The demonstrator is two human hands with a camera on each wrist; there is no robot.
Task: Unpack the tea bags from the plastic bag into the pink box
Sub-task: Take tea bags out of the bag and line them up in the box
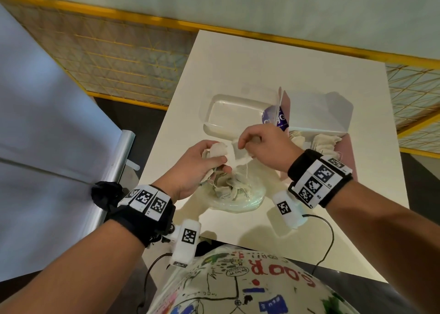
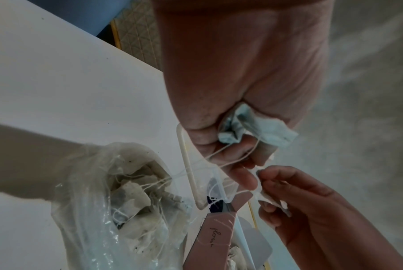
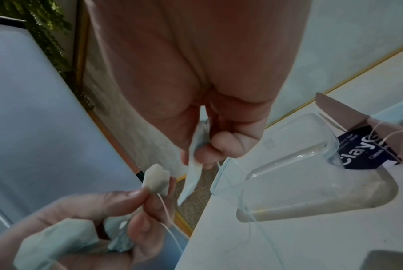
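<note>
Looking down from the head camera, the left hand [image 1: 197,163] is curled round a bunch of tea bags [image 1: 217,152], thumb on top, just above the mouth of the plastic bag [image 1: 240,194] on the white table [image 1: 238,58]. The right hand [image 1: 264,144] pinches one tea bag [image 1: 240,155] between thumb and fingertips, right beside the left fingers. Past the right knuckles stands the pink box [image 1: 345,151], lid up, with several tea bags already inside; a clear tray [image 1: 228,113] lies beyond both sets of fingertips

From the left wrist, the left fingers [image 2: 239,151] close tight on crumpled tea bags [image 2: 255,127], and thin strings [image 2: 230,159] run from them down into the plastic bag [image 2: 98,210], which lies open below the palm with more bags in it. The right fingers [image 2: 288,182] pinch a small piece just beside the left fingertips. The box [image 2: 214,241] sits under them

From the right wrist, thumb and forefinger [image 3: 207,151] squeeze a flat tea bag [image 3: 193,173] hanging down. The left fingertips [image 3: 131,197] pinch a small tag [image 3: 156,180] close below, other bags bunched in that palm. The tray [image 3: 311,164] lies to the side
</note>
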